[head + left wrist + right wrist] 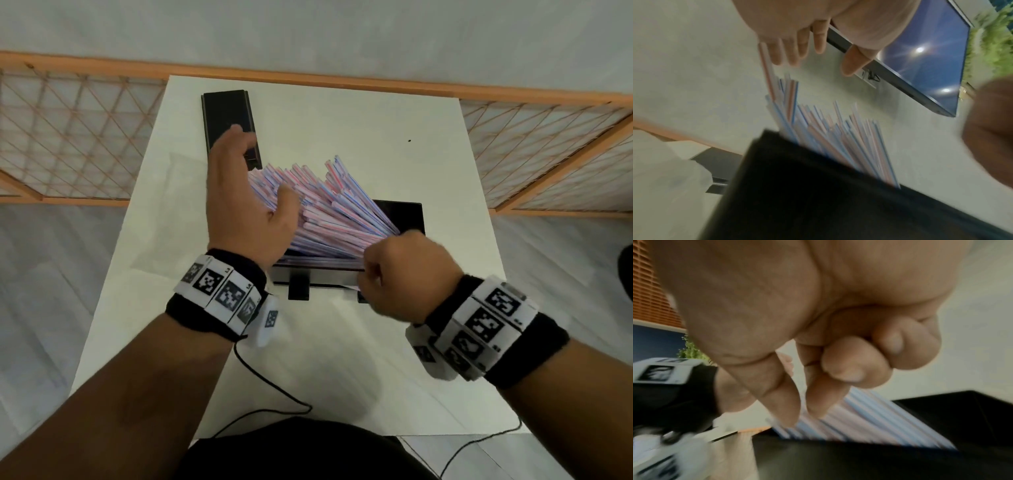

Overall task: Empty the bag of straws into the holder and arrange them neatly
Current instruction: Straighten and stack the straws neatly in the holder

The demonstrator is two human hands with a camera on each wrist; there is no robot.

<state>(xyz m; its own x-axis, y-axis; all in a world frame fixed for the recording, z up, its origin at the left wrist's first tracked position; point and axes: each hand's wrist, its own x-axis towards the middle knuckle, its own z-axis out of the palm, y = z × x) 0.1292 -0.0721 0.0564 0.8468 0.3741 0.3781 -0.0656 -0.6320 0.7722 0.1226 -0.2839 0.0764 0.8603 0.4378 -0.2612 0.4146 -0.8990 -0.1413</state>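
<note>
A black box holder [406,214] stands mid-table with many pink and blue striped straws [329,205] fanned out of it, leaning back and left. My left hand [263,164] is open, its palm and thumb against the left side of the fan. In the left wrist view, the left hand [824,61] hovers over the straws [838,133], and one straw reaches a finger. My right hand [383,270] is curled at the holder's front right corner. In the right wrist view, the right hand [802,418] has thumb and forefinger down at the straws [879,418]; blur hides any pinch.
A black lid [226,116] lies on the white table [376,144] at the back left. A faint clear sheet [161,212], perhaps the bag, lies left of the holder. A wooden lattice fence [68,137] runs behind the table. A black cable [274,387] crosses the front.
</note>
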